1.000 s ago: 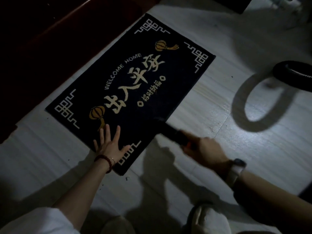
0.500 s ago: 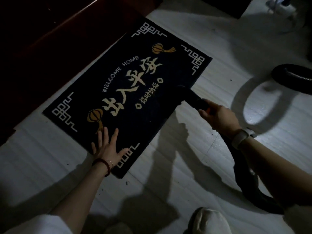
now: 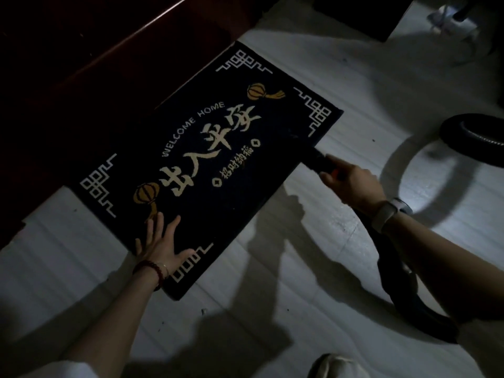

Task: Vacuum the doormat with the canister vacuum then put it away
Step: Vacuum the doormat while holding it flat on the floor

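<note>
Doormat: your left hand presses flat, fingers spread, on its near corner.
Nozzle: your right hand grips it at the mat's right edge.

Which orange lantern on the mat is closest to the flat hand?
The lantern at the mat's near-left end, just beyond the left hand's fingertips. The other lantern sits at the far end.
</note>
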A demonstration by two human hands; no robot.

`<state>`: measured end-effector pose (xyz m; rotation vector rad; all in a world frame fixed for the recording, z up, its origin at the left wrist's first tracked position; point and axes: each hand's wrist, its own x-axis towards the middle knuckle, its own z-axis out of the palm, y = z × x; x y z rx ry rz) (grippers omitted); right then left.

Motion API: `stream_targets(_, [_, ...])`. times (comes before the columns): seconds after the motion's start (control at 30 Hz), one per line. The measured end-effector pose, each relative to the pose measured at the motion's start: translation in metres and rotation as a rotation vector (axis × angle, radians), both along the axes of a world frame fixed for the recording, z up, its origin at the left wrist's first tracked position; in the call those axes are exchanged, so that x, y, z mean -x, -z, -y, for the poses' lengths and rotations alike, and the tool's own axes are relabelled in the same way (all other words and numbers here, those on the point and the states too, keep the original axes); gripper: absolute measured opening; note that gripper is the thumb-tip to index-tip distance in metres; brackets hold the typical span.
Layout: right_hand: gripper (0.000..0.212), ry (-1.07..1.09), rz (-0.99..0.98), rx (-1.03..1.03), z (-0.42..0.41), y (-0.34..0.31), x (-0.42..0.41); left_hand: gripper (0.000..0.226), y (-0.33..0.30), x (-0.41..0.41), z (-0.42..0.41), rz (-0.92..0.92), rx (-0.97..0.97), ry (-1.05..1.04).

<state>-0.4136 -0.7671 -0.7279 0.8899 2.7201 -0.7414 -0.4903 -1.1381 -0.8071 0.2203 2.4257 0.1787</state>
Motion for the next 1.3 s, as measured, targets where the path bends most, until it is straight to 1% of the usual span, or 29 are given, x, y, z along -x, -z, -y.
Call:
stream_targets(0.07, [0.046, 0.013, -0.029, 0.025, 0.001, -0.001, 0.007, 0.088, -0.004, 0.002, -0.007, 0.006, 0.032, -0.025])
stream_targets(0.1, [0.047, -0.027, -0.023, 0.072, 0.009, -0.001, 0.008, 0.087, -0.006, 0.003, -0.013, -0.002, 0.06, -0.033])
stream_targets(0.17, [0.048, -0.173, 0.036, 0.138, 0.03, 0.0, 0.003, 0.08, -0.009, 0.009, -0.032, -0.044, 0.079, -0.037])
stream_targets(0.2, [0.049, -0.235, 0.072, 0.141, 0.038, 0.001, -0.001, 0.077, -0.01, 0.013, -0.045, -0.073, 0.05, -0.038])
stream_targets(0.27, [0.05, -0.271, 0.099, 0.133, 0.04, 0.0, -0.004, 0.08, -0.01, 0.021, -0.072, -0.111, -0.039, -0.016])
stream_targets(0.33, [0.048, -0.25, 0.085, 0.156, 0.028, -0.002, 0.001, 0.09, -0.008, 0.029, -0.095, -0.081, -0.055, 0.072])
stream_targets(0.43, [0.044, -0.168, 0.048, 0.193, -0.006, -0.008, 0.016, 0.104, -0.002, 0.038, -0.113, 0.027, 0.051, 0.172])
stream_targets(0.5, [0.042, -0.058, -0.003, 0.208, -0.036, -0.009, 0.028, 0.106, 0.001, 0.039, -0.114, 0.044, 0.094, 0.177])
stream_targets(0.57, [0.042, 0.073, -0.032, 0.151, -0.065, -0.008, 0.044, 0.105, 0.001, 0.038, -0.114, 0.033, 0.11, 0.174])
stream_targets(0.63, [0.04, 0.143, -0.073, 0.098, -0.073, -0.003, 0.059, 0.105, 0.001, 0.037, -0.115, 0.029, 0.12, 0.175])
stream_targets(0.67, [0.041, 0.133, -0.095, 0.114, -0.064, -0.001, 0.064, 0.105, 0.0, 0.038, -0.116, 0.029, 0.119, 0.175])
stream_targets(0.7, [0.041, 0.076, -0.097, 0.158, -0.049, 0.003, 0.066, 0.105, -0.001, 0.038, -0.117, 0.034, 0.118, 0.172])
stream_targets(0.8, [0.042, -0.215, 0.037, 0.275, 0.008, 0.008, 0.053, 0.106, -0.002, 0.039, -0.117, 0.041, 0.118, 0.157])
stream_targets(0.83, [0.042, -0.253, 0.077, 0.302, 0.015, 0.005, 0.047, 0.106, -0.002, 0.039, -0.117, 0.042, 0.121, 0.159])
stream_targets(0.9, [0.039, -0.208, 0.078, 0.321, -0.003, -0.002, 0.045, 0.106, -0.002, 0.038, -0.117, 0.047, 0.12, 0.158])
stream_targets(1.0, [0.04, -0.028, 0.035, 0.202, -0.053, -0.006, 0.062, 0.107, -0.001, 0.038, -0.116, 0.039, 0.125, 0.168])
stream_targets(1.1, [0.043, 0.079, -0.052, 0.13, -0.059, 0.001, 0.074, 0.107, 0.0, 0.039, -0.115, 0.039, 0.128, 0.178])
stream_targets(1.17, [0.041, 0.051, -0.098, 0.201, -0.04, 0.008, 0.064, 0.106, -0.001, 0.039, -0.116, 0.046, 0.129, 0.179])
stream_targets(1.2, [0.039, 0.0, -0.085, 0.26, -0.027, 0.007, 0.055, 0.106, -0.003, 0.04, -0.117, 0.055, 0.13, 0.175])
stream_targets(1.27, [0.039, -0.106, 0.021, 0.322, -0.003, 0.001, 0.034, 0.105, -0.012, 0.044, -0.117, 0.111, 0.14, 0.177])
stream_targets(1.3, [0.042, -0.144, 0.086, 0.289, 0.005, -0.004, 0.026, 0.104, -0.019, 0.047, -0.117, 0.159, 0.15, 0.175])
